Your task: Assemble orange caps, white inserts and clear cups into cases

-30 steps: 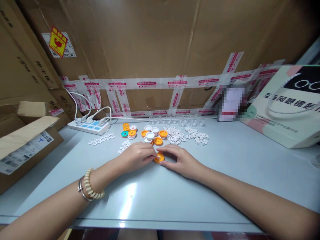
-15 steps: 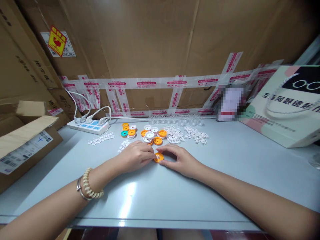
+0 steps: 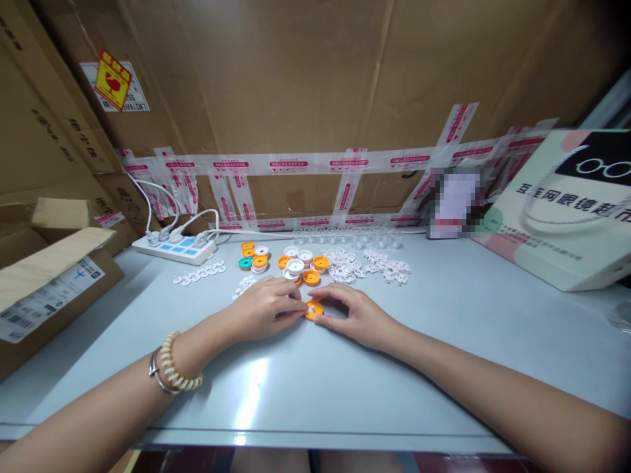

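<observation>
Both hands rest low on the tabletop point(image 3: 444, 348), meeting at its middle. The left hand point(image 3: 269, 307), fingers curled, has its fingertips against the left edge of a small orange disc point(image 3: 314, 309). The right hand point(image 3: 352, 314) grips the disc's right side between thumb and forefinger. The disc lies flat on the tabletop between the two hands and shows a pale spot at its centre. What that spot is cannot be told. A beaded bracelet point(image 3: 175, 364) sits on the left wrist.

Just beyond the hands lies a cluster of orange and white discs point(image 3: 302, 265), close to the left hand's knuckles. Further left is a smaller cluster that includes a teal disc point(image 3: 245, 263). To the right of the clusters are two heaps of small white parts point(image 3: 367, 267), and behind them a row of clear cups point(image 3: 345, 235). More white pieces point(image 3: 200, 272) are scattered near a white power strip point(image 3: 175, 250) with plugs in it.

An open cardboard box point(image 3: 44, 282) occupies the left edge. A printed paper bag point(image 3: 566, 217) leans at the right. A taped cardboard wall point(image 3: 296, 85) closes the back. Nothing lies between the hands and the disc.
</observation>
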`<state>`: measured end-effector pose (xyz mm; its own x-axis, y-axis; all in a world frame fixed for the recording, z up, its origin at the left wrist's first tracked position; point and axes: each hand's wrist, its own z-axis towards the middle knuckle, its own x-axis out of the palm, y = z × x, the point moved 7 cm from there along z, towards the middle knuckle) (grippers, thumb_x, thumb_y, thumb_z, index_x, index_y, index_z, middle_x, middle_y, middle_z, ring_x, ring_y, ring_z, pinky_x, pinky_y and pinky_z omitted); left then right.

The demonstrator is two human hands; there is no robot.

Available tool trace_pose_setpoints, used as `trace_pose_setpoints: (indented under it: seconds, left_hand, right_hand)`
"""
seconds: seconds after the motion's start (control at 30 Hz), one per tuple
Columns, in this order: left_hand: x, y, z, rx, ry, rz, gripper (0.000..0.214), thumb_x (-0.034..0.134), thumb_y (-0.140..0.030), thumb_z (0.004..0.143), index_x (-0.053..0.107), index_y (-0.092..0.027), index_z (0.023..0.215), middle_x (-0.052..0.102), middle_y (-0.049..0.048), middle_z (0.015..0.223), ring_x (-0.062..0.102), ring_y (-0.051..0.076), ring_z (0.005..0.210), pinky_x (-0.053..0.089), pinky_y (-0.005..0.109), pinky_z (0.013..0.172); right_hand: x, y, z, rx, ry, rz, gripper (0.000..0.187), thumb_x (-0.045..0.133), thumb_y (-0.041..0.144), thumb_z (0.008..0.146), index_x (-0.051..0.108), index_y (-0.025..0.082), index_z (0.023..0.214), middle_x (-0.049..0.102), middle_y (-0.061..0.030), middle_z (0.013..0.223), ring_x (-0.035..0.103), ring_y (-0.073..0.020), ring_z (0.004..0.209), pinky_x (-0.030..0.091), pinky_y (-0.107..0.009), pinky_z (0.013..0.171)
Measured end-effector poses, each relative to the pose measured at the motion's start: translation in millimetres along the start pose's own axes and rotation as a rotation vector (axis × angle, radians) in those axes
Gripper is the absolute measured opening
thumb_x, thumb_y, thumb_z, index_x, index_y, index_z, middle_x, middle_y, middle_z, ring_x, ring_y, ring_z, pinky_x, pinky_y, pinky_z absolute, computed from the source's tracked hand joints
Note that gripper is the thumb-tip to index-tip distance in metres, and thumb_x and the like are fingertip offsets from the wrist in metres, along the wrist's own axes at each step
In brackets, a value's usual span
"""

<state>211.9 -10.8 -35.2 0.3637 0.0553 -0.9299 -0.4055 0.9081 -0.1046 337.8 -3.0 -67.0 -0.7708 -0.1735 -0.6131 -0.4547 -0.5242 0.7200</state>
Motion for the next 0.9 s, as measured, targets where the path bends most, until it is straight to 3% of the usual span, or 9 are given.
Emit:
trace_pose_setpoints:
  seconds: [0.3,0.37,0.43,0.5,0.6,0.67,0.9]
  left_hand:
    - [-8.9,-2,2,0.026,0.0,-0.029,0.02,0.048,-0.018,0.087,0.067,-0.019,0.095,0.066,0.0056,0.086,0.059,0.017,0.079,0.044,0.03,0.07]
    - [-24.8,11,0,-0.028,-0.056,-0.076,0.021,0.046,-0.02,0.087,0.067,-0.017,0.094,0.067,0.0069,0.087,0.06,0.017,0.08,0.045,0.029,0.071]
    - [-45.0,36,-5,-0.169,-0.127,-0.09,0.022,0.046,-0.023,0.088,0.066,-0.016,0.095,0.068,0.0071,0.088,0.06,0.016,0.078,0.046,0.027,0.07]
    - [-55.5,64,-15,-0.336,-0.07,-0.068,0.023,0.047,-0.027,0.086,0.066,-0.017,0.092,0.069,0.0052,0.084,0.06,0.014,0.07,0.045,0.024,0.063]
    - [-54.3,92,-31,-0.485,0.14,0.017,0.022,0.048,-0.026,0.082,0.068,-0.017,0.085,0.069,0.004,0.08,0.061,0.015,0.068,0.044,0.022,0.06]
    - [-49.4,98,-37,-0.515,0.218,0.036,0.022,0.049,-0.025,0.079,0.068,-0.017,0.085,0.069,0.0048,0.083,0.062,0.016,0.071,0.045,0.023,0.062]
    - [-33.2,88,-31,-0.452,0.194,0.013,0.022,0.05,-0.028,0.081,0.068,-0.018,0.09,0.069,0.0061,0.089,0.062,0.019,0.078,0.046,0.027,0.07]
  right_hand:
    - [1,1,0,-0.004,-0.001,0.014,0.031,0.064,0.025,0.074,0.061,0.017,0.103,0.066,-0.0096,0.103,0.062,-0.02,0.095,0.049,-0.038,0.088]
    - [0,3,0,-0.012,-0.011,0.009,0.03,0.063,0.025,0.074,0.061,0.017,0.102,0.066,-0.0089,0.102,0.062,-0.0199,0.095,0.048,-0.038,0.088]
    - [-1,5,0,-0.017,-0.019,-0.002,0.029,0.063,0.025,0.074,0.061,0.017,0.101,0.066,-0.0085,0.101,0.062,-0.0198,0.094,0.048,-0.038,0.087]
    - [-1,7,0,-0.021,-0.017,-0.015,0.028,0.062,0.025,0.073,0.061,0.017,0.1,0.066,-0.0084,0.1,0.062,-0.0196,0.093,0.048,-0.037,0.086]
    - [-2,9,0,-0.02,-0.009,-0.034,0.028,0.062,0.024,0.073,0.062,0.018,0.1,0.066,-0.0081,0.099,0.062,-0.0194,0.092,0.048,-0.036,0.086]
    - [-2,11,0,-0.016,-0.007,-0.039,0.027,0.062,0.024,0.072,0.062,0.018,0.098,0.067,-0.008,0.099,0.062,-0.0196,0.092,0.048,-0.037,0.085]
    - [-4,14,-1,-0.05,-0.028,-0.025,0.023,0.063,0.024,0.073,0.063,0.018,0.095,0.067,-0.0071,0.095,0.062,-0.0184,0.088,0.049,-0.035,0.083]
